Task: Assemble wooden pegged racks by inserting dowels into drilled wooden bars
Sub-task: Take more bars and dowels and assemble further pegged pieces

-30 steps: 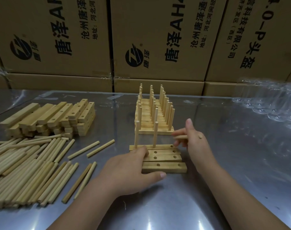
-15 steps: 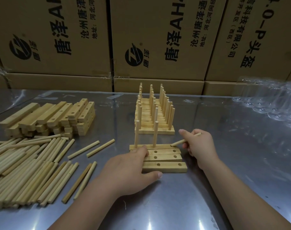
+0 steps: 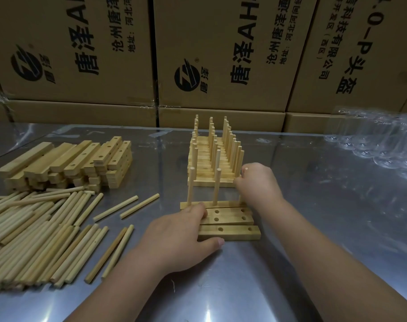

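On a steel worktop (image 3: 314, 228), the flat left hand (image 3: 174, 238) steadies pale drilled wooden bars (image 3: 230, 219) while the curled right hand (image 3: 258, 184) grips a seemingly light, stiff round wooden dowel (image 3: 241, 199) near its top.

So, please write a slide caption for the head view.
Left hand presses on the drilled bars while the right hand sets a third dowel upright in the farthest bar.

A shiny metal table (image 3: 337, 194) reflects the light. Behind the table's far edge stands a wall of stacked brown cardboard boxes (image 3: 221, 54), printed with black Chinese characters and a round logo. Clear plastic packaging (image 3: 372, 145) lies on the table's far right. Crumpled clear film (image 3: 0, 98) clings to the boxes past the table's far left corner.
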